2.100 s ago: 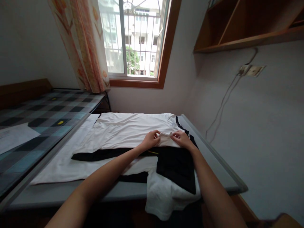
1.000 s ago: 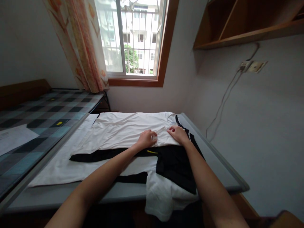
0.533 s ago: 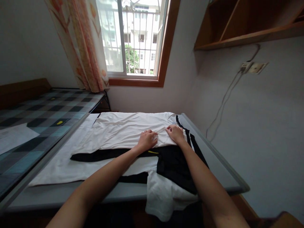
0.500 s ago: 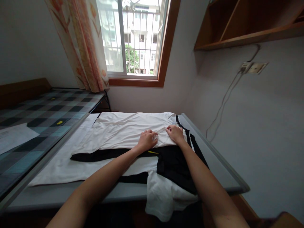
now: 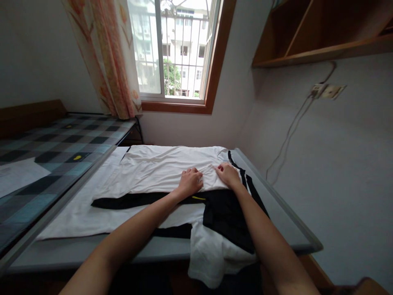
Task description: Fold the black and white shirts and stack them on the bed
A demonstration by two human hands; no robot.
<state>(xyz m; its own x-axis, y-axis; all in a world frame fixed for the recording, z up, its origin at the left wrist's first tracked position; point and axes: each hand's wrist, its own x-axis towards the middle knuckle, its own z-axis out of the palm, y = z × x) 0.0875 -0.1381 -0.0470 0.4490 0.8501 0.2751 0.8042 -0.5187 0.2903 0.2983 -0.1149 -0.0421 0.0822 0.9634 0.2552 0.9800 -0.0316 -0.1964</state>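
Observation:
On top of a layered stack of clothes lies a white T-shirt [image 5: 153, 166], its cloth wrinkled and partly pulled up in small folds. My left hand [image 5: 190, 180] has its fingers curled into the shirt's cloth near the middle. To its right, my right hand [image 5: 227, 174] pinches the same cloth close to the collar end. Beneath is a black T-shirt [image 5: 225, 213] with a yellow mark, and lower still another white shirt [image 5: 208, 254] whose sleeve hangs over the front edge. The fingertips of both hands are partly hidden.
The clothes lie on a grey-topped table [image 5: 285, 229] with raised edges. A bed with a checked cover [image 5: 101, 131] stands at left, holding a paper [image 5: 20, 176]. Behind are a curtain [image 5: 107, 61] and barred window [image 5: 181, 53]. A wooden shelf [image 5: 313, 51] and cable [image 5: 285, 139] are on the right wall.
Both hands keep nearly the same place and grip on the white T-shirt. The camera view has shifted very slightly.

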